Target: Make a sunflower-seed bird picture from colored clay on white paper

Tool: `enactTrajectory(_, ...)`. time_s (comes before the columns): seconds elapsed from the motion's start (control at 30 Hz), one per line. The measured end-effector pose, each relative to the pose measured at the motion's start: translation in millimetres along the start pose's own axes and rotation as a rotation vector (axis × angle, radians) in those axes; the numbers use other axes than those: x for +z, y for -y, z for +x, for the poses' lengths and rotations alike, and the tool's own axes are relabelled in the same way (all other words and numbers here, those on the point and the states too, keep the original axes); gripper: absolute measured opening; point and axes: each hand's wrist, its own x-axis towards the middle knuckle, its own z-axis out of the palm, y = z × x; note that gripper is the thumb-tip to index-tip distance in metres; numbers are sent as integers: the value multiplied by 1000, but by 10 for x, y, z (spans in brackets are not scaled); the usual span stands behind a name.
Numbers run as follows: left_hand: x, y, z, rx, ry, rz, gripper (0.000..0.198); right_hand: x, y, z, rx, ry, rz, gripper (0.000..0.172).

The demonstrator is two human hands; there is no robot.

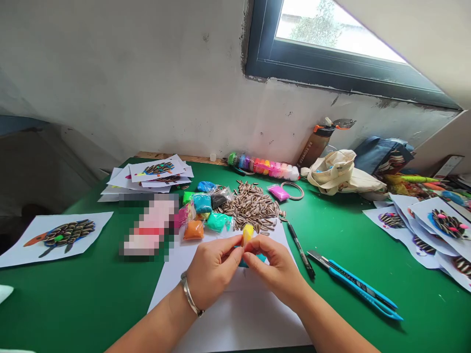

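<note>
Between the fingertips of both hands is a small clear packet of yellow modelling clay (248, 232), held upright. My left hand (215, 267), with a bracelet on its wrist, pinches the packet from the left. From the right, my right hand (275, 264) pinches its lower part. Underneath lies a white sheet of paper (235, 318); a blue patch (262, 258) on it is mostly hidden by my fingers. Just beyond the hands spreads a pile of striped sunflower seeds (253, 203). Beside the seeds sit several clay packets, including an orange one (193, 229) and a teal one (219, 222).
Right of the paper lie a black pen (301, 251) and a blue utility knife (356, 284). A pink packet (278, 192) and a bottle (314, 144) stand farther back. Seed pictures lie at left (61, 238) and right (447, 223). A blurred pink object (149, 228) is left of the paper.
</note>
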Motion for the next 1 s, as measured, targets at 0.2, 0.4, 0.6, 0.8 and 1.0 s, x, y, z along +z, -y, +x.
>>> enactTrajectory(0.2, 1, 12, 1, -7, 9, -11, 26, -11, 11, 13, 4, 25, 35, 9)
enactTrajectory(0.4, 9, 13, 25, -24, 33, -60, 23, -7, -16, 5, -16, 28, -50, 11)
enactTrajectory(0.6, 25, 45, 25, -49, 50, -85, 21, 8, -11, -14, -68, 26, -159, 11)
enactTrajectory(0.8, 54, 59, 17, 18, -6, 111, 26, 42, 8, -20, -70, 6, -169, 13)
enactTrajectory(1.0, 48, 71, -3, 23, 48, 391, 32, 85, -85, -52, -140, 22, -337, 9)
